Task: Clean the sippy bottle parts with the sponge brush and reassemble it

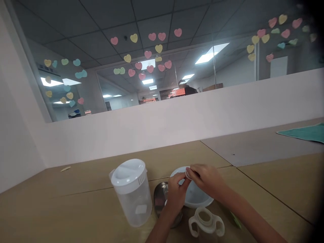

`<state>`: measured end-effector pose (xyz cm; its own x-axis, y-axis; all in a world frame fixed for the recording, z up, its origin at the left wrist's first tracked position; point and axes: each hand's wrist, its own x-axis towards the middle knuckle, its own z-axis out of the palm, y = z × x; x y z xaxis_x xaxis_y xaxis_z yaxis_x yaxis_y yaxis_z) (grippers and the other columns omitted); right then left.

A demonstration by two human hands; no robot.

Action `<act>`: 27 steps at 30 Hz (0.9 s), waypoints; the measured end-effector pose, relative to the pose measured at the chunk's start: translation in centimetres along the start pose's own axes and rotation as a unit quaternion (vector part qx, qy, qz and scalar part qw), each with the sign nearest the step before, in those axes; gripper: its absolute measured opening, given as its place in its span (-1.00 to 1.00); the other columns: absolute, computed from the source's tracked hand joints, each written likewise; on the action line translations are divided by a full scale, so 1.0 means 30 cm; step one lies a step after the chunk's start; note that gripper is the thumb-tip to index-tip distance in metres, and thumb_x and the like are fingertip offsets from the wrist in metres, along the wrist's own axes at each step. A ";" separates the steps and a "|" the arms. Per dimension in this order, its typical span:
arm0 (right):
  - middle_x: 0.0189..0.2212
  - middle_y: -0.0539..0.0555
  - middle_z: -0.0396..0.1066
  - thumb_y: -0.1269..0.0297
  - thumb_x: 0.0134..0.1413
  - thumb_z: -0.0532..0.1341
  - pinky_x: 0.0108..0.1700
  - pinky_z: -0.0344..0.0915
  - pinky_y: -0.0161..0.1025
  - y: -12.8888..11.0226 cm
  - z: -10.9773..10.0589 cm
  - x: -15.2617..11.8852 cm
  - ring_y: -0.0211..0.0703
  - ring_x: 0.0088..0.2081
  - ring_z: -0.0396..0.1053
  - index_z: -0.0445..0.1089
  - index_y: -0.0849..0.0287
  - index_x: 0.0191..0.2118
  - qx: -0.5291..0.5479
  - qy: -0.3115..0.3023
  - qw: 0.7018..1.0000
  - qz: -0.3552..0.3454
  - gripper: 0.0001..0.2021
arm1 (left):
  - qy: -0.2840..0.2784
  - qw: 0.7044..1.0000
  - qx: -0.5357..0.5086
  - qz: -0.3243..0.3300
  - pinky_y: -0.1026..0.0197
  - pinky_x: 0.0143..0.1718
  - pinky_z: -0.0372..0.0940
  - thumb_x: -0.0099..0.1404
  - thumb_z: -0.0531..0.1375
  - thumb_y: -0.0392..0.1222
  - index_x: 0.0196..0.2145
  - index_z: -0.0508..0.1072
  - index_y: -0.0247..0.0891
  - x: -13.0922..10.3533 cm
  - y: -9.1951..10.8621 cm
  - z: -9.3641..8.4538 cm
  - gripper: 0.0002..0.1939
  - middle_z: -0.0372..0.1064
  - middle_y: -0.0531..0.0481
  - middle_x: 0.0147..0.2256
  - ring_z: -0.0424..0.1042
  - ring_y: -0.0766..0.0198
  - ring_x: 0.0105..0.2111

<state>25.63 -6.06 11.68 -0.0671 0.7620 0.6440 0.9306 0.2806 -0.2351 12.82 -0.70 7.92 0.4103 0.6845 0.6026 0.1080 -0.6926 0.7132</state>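
Note:
My left hand [177,190] and my right hand [206,179] meet above a pale bowl [198,199], fingers closed. Between their fingertips is a small white round piece [187,173], mostly covered, so its exact kind is unclear. Just below the bowl stands a two-handled bottle [206,221], its top uncovered. A shiny metal tray [159,197] lies partly under my left forearm, with a clear and a white piece in it, both largely hidden. Left of the tray is a clear plastic pitcher [133,202] with a white lid [129,172].
A green item [236,219] lies beside my right forearm, partly hidden. At the far right is a teal cloth [303,132]. A small flat tan piece [65,169] lies at the back left. Behind the table [83,209], a white wall carries a window with heart-shaped notes.

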 end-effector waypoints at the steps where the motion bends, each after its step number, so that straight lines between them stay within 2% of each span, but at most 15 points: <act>1: -0.62 -0.03 0.30 0.25 0.20 -0.08 -0.50 -0.18 -0.31 0.006 -0.002 0.003 -0.36 -0.57 0.17 0.22 0.19 -0.58 -0.007 0.001 1.000 0.001 -0.64 | -0.005 1.000 0.000 -0.003 0.30 -0.34 0.19 0.26 0.05 -0.07 -0.40 0.52 -0.29 0.010 -0.004 0.004 -0.68 0.41 0.02 -0.47 0.30 0.29 -0.43; 6: -0.64 -0.04 0.29 0.25 0.20 -0.06 -0.51 -0.22 -0.30 0.047 -0.016 0.014 -0.36 -0.58 0.15 0.23 0.19 -0.59 -0.035 0.007 0.999 0.003 -0.64 | -0.031 0.999 0.017 0.004 0.31 -0.34 0.19 0.26 0.04 -0.04 -0.41 0.52 -0.29 0.050 -0.017 0.025 -0.66 0.42 0.00 -0.47 0.31 0.28 -0.42; 10: -0.65 -0.04 0.29 0.25 0.20 -0.05 -0.51 -0.22 -0.31 0.067 -0.054 0.029 -0.37 -0.59 0.13 0.24 0.19 -0.59 -0.007 0.025 1.000 -0.006 -0.64 | -0.013 0.999 0.041 0.014 0.33 -0.40 0.16 0.26 0.05 -0.04 -0.40 0.52 -0.28 0.071 -0.016 0.033 -0.67 0.41 0.01 -0.49 0.27 0.31 -0.47; 16: -0.70 -0.05 0.23 0.25 0.19 -0.04 -0.51 -0.19 -0.33 0.086 -0.109 0.042 -0.38 -0.64 0.06 0.22 0.19 -0.61 0.026 0.111 0.993 -0.039 -0.63 | 0.009 0.997 0.065 0.031 0.31 -0.34 0.15 0.28 0.04 -0.05 -0.33 0.53 -0.24 0.075 0.003 0.041 -0.69 0.43 -0.02 -0.43 0.30 0.29 -0.42; 20: -0.74 -0.06 0.15 0.21 0.18 -0.05 -0.52 -0.19 -0.32 0.119 -0.142 0.053 -0.38 -0.65 -0.02 0.16 0.19 -0.64 0.016 0.147 0.987 -0.062 -0.61 | 0.016 0.994 0.104 0.016 0.32 -0.39 0.12 0.30 0.01 -0.04 -0.40 0.53 -0.25 0.076 0.014 0.046 -0.64 0.40 0.00 -0.50 0.27 0.31 -0.46; 23: -0.76 -0.08 0.06 0.16 0.17 -0.05 -0.53 -0.19 -0.33 0.133 -0.195 0.066 -0.38 -0.66 -0.09 0.09 0.19 -0.67 0.023 0.138 0.989 -0.053 -0.58 | 0.006 0.992 0.127 0.009 0.32 -0.43 0.10 0.30 0.01 -0.02 -0.42 0.52 -0.25 0.076 0.035 0.041 -0.63 0.39 0.01 -0.52 0.25 0.33 -0.50; 27: -0.76 -0.09 -0.06 0.04 0.13 -0.04 -0.55 -0.15 -0.34 0.133 -0.296 0.067 -0.37 -0.65 -0.15 0.03 0.17 -0.70 0.047 0.140 0.989 -0.008 -0.54 | -0.025 0.991 0.126 0.035 0.33 -0.43 0.12 0.29 0.03 -0.02 -0.38 0.53 -0.21 0.064 0.078 0.027 -0.66 0.42 0.01 -0.50 0.27 0.34 -0.51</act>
<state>32.41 -8.58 18.49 0.0326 0.5694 0.8214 0.8918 0.3544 -0.2811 14.59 -1.20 10.46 0.4682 0.6253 0.6243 0.2987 -0.7770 0.5542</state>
